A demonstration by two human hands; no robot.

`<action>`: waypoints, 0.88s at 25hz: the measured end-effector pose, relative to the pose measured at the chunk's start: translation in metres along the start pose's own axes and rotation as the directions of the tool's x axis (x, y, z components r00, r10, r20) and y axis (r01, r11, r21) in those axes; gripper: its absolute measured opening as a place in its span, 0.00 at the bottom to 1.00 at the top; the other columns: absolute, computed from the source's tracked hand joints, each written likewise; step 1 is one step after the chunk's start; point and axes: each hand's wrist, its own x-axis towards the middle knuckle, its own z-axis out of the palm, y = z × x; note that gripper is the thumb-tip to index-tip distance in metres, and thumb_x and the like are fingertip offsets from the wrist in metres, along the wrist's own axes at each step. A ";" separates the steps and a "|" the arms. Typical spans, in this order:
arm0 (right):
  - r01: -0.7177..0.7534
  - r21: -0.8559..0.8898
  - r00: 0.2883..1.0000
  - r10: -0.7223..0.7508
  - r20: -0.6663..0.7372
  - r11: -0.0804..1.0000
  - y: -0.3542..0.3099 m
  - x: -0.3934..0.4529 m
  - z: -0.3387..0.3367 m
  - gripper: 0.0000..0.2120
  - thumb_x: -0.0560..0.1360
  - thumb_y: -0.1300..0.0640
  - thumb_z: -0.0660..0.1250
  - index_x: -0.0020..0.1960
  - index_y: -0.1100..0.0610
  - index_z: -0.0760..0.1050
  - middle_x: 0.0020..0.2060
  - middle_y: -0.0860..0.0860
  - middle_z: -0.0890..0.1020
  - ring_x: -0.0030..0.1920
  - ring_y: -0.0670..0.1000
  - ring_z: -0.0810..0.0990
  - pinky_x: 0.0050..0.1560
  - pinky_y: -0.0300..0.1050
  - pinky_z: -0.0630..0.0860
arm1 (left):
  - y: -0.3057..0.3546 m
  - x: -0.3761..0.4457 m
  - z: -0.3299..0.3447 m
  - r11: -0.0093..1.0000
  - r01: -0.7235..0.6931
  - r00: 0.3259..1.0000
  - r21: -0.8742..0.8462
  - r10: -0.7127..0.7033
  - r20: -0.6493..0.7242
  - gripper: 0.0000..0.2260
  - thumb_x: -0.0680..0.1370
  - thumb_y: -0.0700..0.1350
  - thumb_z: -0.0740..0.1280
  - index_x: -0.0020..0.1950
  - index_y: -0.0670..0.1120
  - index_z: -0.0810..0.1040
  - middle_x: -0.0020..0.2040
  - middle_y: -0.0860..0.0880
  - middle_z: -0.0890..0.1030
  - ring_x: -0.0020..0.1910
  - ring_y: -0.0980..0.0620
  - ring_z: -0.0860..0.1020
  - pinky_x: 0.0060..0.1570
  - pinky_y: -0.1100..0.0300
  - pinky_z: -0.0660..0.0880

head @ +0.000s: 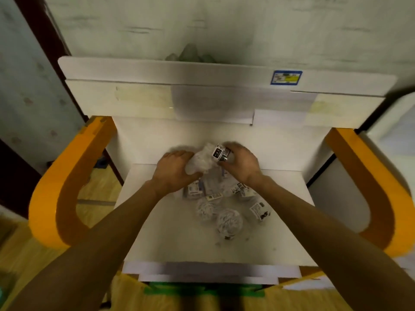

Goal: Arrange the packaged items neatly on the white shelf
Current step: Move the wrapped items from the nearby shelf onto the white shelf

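shelf [170,239]: white, flat, a bit dusty, with a white back panel rising behind it and a second white ledge higher up
frame [56,198]: thick orange curved arms on both sides of the shelf, green strip down at the front edge
sticker [286,77]: blue and yellow label stuck on the upper ledge, right side
room: pale patterned wall behind, wooden floor showing on the left, dim greenish light, pretty blurry overall
held packet [221,154]: small clear pack with a black and white label, up at the back of the shelf near the back panel, label end turned toward the camera, long axis running roughly front to back, tilted a little left
white bundle [199,163]: crinkly whitish wrapped lump just left of the held packet, touching it
right hand [241,163]: fingers curled round the held packet from the right, so the grip is closed on it
left hand [174,171]: fingers and thumb wrapped round the white bundle from the left, grip closed on that
loose packets [226,218]: messy heap mid-shelf just in front of both hands, labels facing every which way, no common direction
round packs: two clear round ones nearest the camera, lying side by side
labelled pack [260,211]: off to the right of the heap, angled diagonally
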 end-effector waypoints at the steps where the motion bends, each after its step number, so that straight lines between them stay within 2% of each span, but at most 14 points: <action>1: -0.016 0.020 0.999 0.017 -0.046 1.000 0.000 -0.007 -0.009 0.29 0.72 0.41 0.73 0.69 0.47 0.72 0.65 0.47 0.78 0.63 0.51 0.76 0.59 0.47 0.75 | 0.005 0.004 -0.003 1.000 -0.012 1.000 -0.018 0.011 -0.028 0.30 0.71 0.66 0.71 0.66 0.49 0.77 0.59 0.48 0.82 0.56 0.46 0.80 0.57 0.55 0.73; 5: -0.030 0.047 0.977 0.040 -0.210 0.998 0.001 -0.041 -0.054 0.28 0.74 0.44 0.72 0.72 0.50 0.71 0.66 0.49 0.79 0.65 0.51 0.75 0.62 0.46 0.73 | 0.036 0.023 -0.023 0.992 -0.103 0.988 -0.077 0.093 -0.126 0.28 0.71 0.67 0.70 0.62 0.49 0.79 0.53 0.50 0.84 0.50 0.47 0.81 0.50 0.56 0.75; 7: -0.044 0.155 0.950 0.089 -0.298 0.987 0.005 -0.053 -0.078 0.27 0.74 0.46 0.73 0.71 0.51 0.72 0.64 0.49 0.79 0.62 0.50 0.76 0.62 0.47 0.74 | 0.063 0.032 -0.033 0.983 -0.132 0.980 -0.130 0.109 -0.166 0.29 0.71 0.69 0.68 0.63 0.50 0.78 0.53 0.51 0.84 0.48 0.49 0.81 0.49 0.54 0.78; 10: -0.041 0.319 0.885 0.182 -0.428 0.947 0.017 -0.067 -0.112 0.27 0.73 0.47 0.76 0.68 0.52 0.74 0.61 0.48 0.80 0.57 0.47 0.79 0.56 0.47 0.79 | 0.112 0.044 -0.047 0.953 -0.188 0.957 -0.237 0.124 -0.262 0.29 0.71 0.67 0.69 0.64 0.50 0.75 0.52 0.53 0.83 0.47 0.50 0.81 0.46 0.54 0.78; 13: -0.029 0.407 0.803 0.264 -0.534 0.913 0.039 -0.089 -0.158 0.28 0.72 0.45 0.76 0.68 0.53 0.74 0.59 0.47 0.81 0.56 0.43 0.79 0.49 0.40 0.80 | 0.181 0.057 -0.061 0.922 -0.239 0.931 -0.306 0.128 -0.341 0.29 0.72 0.65 0.71 0.66 0.51 0.71 0.52 0.52 0.82 0.47 0.49 0.81 0.45 0.53 0.78; 15: -0.025 0.460 0.743 0.324 -0.585 0.888 0.060 -0.109 -0.192 0.28 0.72 0.46 0.76 0.68 0.53 0.74 0.58 0.47 0.82 0.56 0.42 0.80 0.49 0.33 0.78 | 0.238 0.065 -0.066 0.904 -0.274 0.919 -0.329 0.145 -0.366 0.30 0.71 0.65 0.71 0.67 0.51 0.70 0.52 0.52 0.82 0.47 0.49 0.81 0.45 0.54 0.77; 19: -0.046 0.552 0.669 0.436 -0.602 0.833 0.116 -0.153 -0.258 0.33 0.72 0.47 0.76 0.73 0.54 0.70 0.65 0.49 0.78 0.59 0.45 0.79 0.56 0.38 0.79 | 0.355 0.076 -0.064 0.850 -0.332 0.896 -0.408 0.150 -0.417 0.28 0.70 0.66 0.71 0.64 0.53 0.73 0.51 0.54 0.83 0.47 0.52 0.81 0.46 0.55 0.77; 22: -0.080 0.593 0.610 0.510 -0.607 0.801 0.179 -0.205 -0.302 0.34 0.72 0.47 0.77 0.74 0.54 0.69 0.65 0.49 0.77 0.59 0.46 0.79 0.49 0.30 0.77 | 0.448 0.074 -0.048 0.832 -0.406 0.878 -0.379 0.239 -0.415 0.26 0.70 0.68 0.70 0.62 0.55 0.73 0.49 0.55 0.84 0.45 0.53 0.82 0.44 0.54 0.79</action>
